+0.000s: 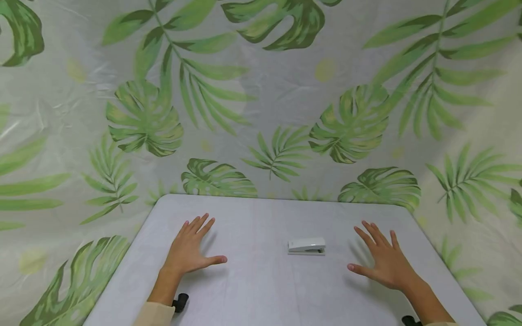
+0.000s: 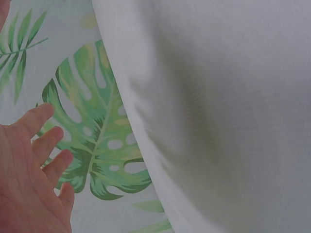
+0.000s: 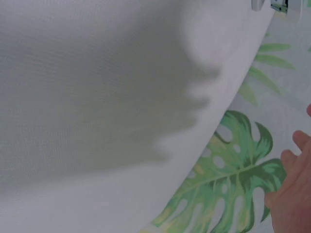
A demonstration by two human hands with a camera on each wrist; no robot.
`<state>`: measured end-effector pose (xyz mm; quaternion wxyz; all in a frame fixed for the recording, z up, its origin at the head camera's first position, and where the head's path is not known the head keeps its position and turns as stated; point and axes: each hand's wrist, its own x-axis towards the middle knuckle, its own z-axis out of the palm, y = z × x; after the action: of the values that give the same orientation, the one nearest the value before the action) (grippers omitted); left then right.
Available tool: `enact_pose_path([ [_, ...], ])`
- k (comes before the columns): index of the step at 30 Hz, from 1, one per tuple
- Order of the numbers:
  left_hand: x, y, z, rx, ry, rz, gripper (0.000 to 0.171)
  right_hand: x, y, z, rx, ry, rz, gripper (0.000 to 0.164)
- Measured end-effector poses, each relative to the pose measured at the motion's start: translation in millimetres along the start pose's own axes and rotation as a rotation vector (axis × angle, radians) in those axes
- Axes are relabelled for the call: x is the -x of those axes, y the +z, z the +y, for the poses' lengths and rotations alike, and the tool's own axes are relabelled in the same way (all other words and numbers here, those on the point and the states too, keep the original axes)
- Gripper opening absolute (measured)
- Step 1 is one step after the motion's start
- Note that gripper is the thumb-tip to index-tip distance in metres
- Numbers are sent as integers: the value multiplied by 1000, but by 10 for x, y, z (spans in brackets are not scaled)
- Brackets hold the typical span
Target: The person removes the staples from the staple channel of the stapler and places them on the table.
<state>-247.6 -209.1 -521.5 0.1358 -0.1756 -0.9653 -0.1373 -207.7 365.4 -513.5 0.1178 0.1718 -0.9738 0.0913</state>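
A white stapler (image 1: 306, 246) lies on the white table (image 1: 261, 290), right of the middle in the head view. To its left, my left hand (image 1: 190, 250) hovers above the table with its fingers spread and nothing in it. My right hand (image 1: 383, 259) is held on the other side, nearer the stapler but apart from it, fingers likewise spread. In the left wrist view the left hand (image 2: 34, 174) shows at the left edge. The right wrist view has the right hand (image 3: 294, 187) at its right edge and part of the stapler (image 3: 279, 6) at the top.
Behind and around the table hangs a pale sheet (image 1: 281, 99) printed with green leaves. The table's far edge has rounded corners. Black wrist mounts (image 1: 180, 302) are strapped below the hands, and both hands cast shadows on the tabletop.
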Motion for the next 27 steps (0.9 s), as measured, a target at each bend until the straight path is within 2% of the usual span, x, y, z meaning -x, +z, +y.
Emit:
enact_pose_path([
  [14,-22,-18,36,8,-11,33,123,-49,-66,1,-16,-15,39,104],
  [21,-66,24,144,49,-3,45,122,-69,-5,1,-78,-16,47,104],
  [27,-171,110,267,78,6,33,120,-129,66,-103,-124,-17,56,101],
])
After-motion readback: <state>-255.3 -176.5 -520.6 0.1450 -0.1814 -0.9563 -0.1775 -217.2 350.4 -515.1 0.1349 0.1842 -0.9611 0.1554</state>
